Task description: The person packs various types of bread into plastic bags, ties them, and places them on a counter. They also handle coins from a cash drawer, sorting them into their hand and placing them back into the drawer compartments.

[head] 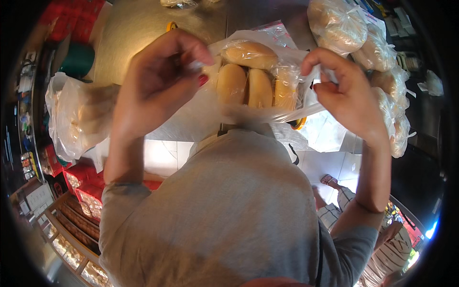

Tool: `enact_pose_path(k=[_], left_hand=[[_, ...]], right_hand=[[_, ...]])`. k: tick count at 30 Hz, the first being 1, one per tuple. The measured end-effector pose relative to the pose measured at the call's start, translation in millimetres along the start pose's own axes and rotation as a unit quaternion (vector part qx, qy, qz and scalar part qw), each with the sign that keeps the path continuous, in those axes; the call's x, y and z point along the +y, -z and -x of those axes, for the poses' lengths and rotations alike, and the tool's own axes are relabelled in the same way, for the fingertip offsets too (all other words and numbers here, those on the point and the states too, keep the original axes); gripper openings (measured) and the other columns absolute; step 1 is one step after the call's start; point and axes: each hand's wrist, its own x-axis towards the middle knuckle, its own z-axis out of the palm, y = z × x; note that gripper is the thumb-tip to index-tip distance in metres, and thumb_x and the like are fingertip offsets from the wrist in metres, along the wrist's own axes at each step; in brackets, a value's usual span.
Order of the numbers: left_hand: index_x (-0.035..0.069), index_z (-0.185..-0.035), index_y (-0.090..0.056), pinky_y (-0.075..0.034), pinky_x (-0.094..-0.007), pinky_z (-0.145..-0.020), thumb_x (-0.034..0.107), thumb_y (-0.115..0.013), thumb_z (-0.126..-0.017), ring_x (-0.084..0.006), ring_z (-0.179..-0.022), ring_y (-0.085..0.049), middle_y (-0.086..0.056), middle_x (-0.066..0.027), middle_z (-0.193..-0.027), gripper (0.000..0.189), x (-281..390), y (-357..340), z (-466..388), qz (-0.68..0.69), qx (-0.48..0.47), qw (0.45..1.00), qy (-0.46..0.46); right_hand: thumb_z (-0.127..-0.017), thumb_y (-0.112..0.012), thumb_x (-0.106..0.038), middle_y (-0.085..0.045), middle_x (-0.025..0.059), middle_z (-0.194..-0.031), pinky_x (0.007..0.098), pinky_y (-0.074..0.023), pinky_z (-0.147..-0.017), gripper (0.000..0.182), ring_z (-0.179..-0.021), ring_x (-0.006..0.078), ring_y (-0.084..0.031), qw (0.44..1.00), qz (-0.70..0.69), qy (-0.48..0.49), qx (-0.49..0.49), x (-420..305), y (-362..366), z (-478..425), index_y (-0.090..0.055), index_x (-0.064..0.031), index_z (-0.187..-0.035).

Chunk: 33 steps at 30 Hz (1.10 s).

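Observation:
A clear plastic bag (283, 114) lies before me on the metal table (179, 125), its mouth towards my body. Several bread rolls (231, 84) sit inside it, one crosswise behind a row of upright ones. My left hand (165, 71) pinches the bag's left edge between thumb and forefinger, slightly blurred. On the other side, my right hand (340, 82) grips the right edge of the plastic, with the fingers curled over it. Part of the rolls' near ends is veiled by the plastic.
Tied bags of rolls (339, 27) are piled along the right side. Another bread bag (77, 118) stands at the left edge, near a green container (77, 59). Red crates (88, 195) are on the floor at left. A person in striped clothing (385, 251) is at lower right.

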Motion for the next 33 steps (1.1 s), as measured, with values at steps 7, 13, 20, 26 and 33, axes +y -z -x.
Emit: enact_pose_path(k=[7,13,20,26,33], left_hand=[[-0.001,-0.096,-0.055,-0.038,-0.0222,-0.074,-0.018,-0.045,-0.069,-0.0109,-0.082,-0.047,-0.051,-0.0059,-0.093,0.033,24,-49,-13,0.050,-0.083,0.990,-0.098],[0.003,-0.081,-0.063,-0.043,-0.0254,-0.072,-0.011,-0.056,-0.065,-0.0158,-0.077,-0.054,-0.053,-0.0073,-0.088,0.023,21,-70,-10,0.066,-0.111,0.980,-0.153],[0.006,-0.081,-0.064,-0.047,-0.0296,-0.070,-0.017,-0.054,-0.062,-0.0176,-0.081,-0.057,-0.052,-0.0077,-0.089,0.031,-9,-51,-38,-0.172,-0.145,0.935,-0.276],[0.000,-0.089,-0.061,-0.047,-0.0247,-0.079,-0.016,-0.051,-0.076,-0.0136,-0.088,-0.057,-0.057,-0.0076,-0.094,0.023,-66,-28,-76,-0.311,0.063,0.917,-0.240],[0.001,-0.099,-0.062,-0.045,-0.0242,-0.082,-0.011,-0.044,-0.077,-0.0104,-0.090,-0.057,-0.062,-0.0050,-0.095,0.031,-107,-49,-100,-0.139,-0.133,0.981,0.009]], right_hand=[[-0.076,-0.054,-0.010,-0.066,0.0093,-0.081,0.0400,-0.0526,-0.060,0.018,-0.073,0.0258,-0.066,0.862,0.358,0.265,0.244,-21,-11,-59,-0.062,-0.0136,-0.091],[-0.080,-0.056,-0.020,-0.066,0.0095,-0.085,0.0390,-0.0504,-0.058,0.012,-0.073,0.0286,-0.064,0.851,0.210,0.310,0.369,-39,-42,-63,-0.062,-0.0142,-0.089],[-0.085,-0.058,-0.030,-0.064,0.0194,-0.083,0.0398,-0.0483,-0.068,0.031,-0.080,0.0320,-0.063,0.919,-0.378,0.020,0.108,27,-98,-31,-0.062,-0.0056,-0.103],[-0.081,-0.063,-0.014,-0.062,0.0156,-0.072,0.0397,-0.0497,-0.064,0.026,-0.067,0.0324,-0.063,0.967,-0.072,0.042,0.240,34,-133,-29,-0.058,-0.0018,-0.104],[-0.074,-0.057,0.000,-0.060,0.0132,-0.070,0.0404,-0.0476,-0.064,0.032,-0.064,0.0315,-0.059,0.934,0.054,0.057,0.350,50,-141,-34,-0.055,-0.0053,-0.106]])
